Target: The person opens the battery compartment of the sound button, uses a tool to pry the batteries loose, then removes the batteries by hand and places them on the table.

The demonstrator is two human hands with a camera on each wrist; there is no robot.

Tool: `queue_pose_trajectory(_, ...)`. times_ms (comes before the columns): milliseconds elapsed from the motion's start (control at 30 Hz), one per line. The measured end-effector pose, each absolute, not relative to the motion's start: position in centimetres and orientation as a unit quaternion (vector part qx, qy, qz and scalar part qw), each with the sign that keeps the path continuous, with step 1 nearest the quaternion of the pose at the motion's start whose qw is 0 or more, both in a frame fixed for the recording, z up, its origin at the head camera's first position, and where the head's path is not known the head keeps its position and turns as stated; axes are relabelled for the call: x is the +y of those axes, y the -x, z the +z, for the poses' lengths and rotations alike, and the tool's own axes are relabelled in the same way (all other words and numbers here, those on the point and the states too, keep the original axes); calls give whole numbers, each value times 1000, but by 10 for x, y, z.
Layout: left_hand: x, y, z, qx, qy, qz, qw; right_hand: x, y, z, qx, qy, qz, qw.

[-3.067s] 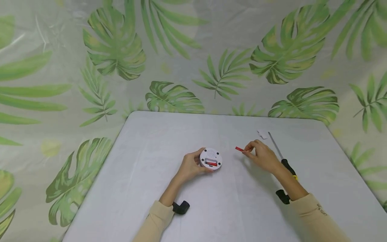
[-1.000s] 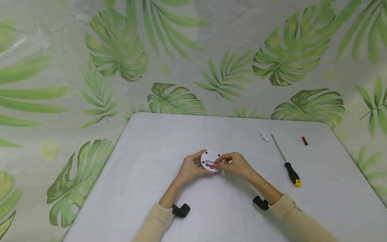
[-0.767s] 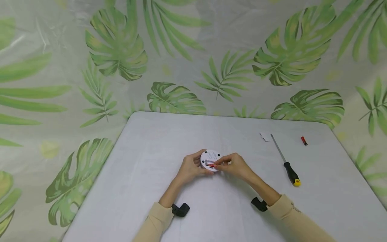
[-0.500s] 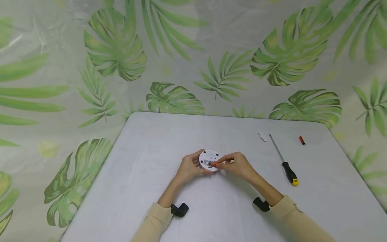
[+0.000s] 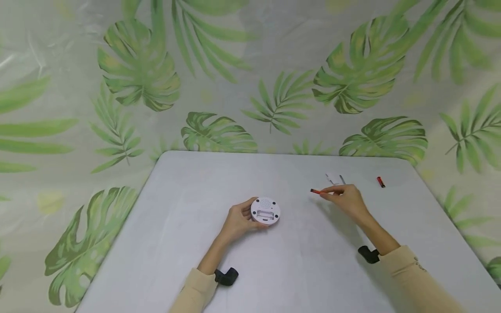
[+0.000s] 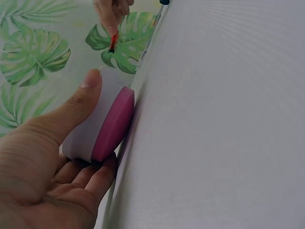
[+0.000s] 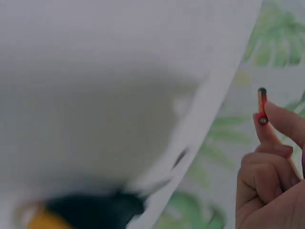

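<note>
My left hand (image 5: 237,222) grips a round white device (image 5: 268,203) by its left edge, with the underside turned up. Its battery compartment (image 5: 265,214) is uncovered and has no battery in it. In the left wrist view the device's other face (image 6: 114,125) is pink, with the thumb on the white part and the fingers beneath. To the right, above the table, my right hand (image 5: 348,201) pinches a red battery (image 7: 262,105) between thumb and index finger. Another red battery (image 5: 381,181) lies farther right on the table.
A small white piece (image 5: 331,178), perhaps the compartment cover, lies behind the right hand. Beside it the screwdriver shaft (image 5: 342,179) shows; the right arm hides the rest in the head view. The screwdriver's black-and-yellow handle (image 7: 90,210) appears blurred in the right wrist view. A leaf-patterned sheet hangs behind the table.
The right hand has drawn the remaining battery out of the device and moved right with it. The first battery was set down at the far right earlier. The left hand keeps its grip.
</note>
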State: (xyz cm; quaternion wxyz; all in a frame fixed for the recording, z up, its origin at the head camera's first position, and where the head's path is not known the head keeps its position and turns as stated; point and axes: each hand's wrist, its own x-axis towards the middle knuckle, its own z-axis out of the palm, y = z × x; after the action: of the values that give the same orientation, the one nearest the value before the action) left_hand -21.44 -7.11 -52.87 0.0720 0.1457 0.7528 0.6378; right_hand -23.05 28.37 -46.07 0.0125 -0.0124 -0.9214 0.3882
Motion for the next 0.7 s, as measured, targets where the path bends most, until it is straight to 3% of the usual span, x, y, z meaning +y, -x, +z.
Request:
queue_pose_trajectory(233,-76,213,-530,750,-141,642,74,387,259,-471,-926,152,317,137)
queue_pose_trajectory(433,-77,209,-534,747,-132,646,80,451,272,-480,-883,315,329,115)
queue_pose_trajectory(700,-74,213,-532,729,-148,662,90,476,266,-491,-878,339,325,90)
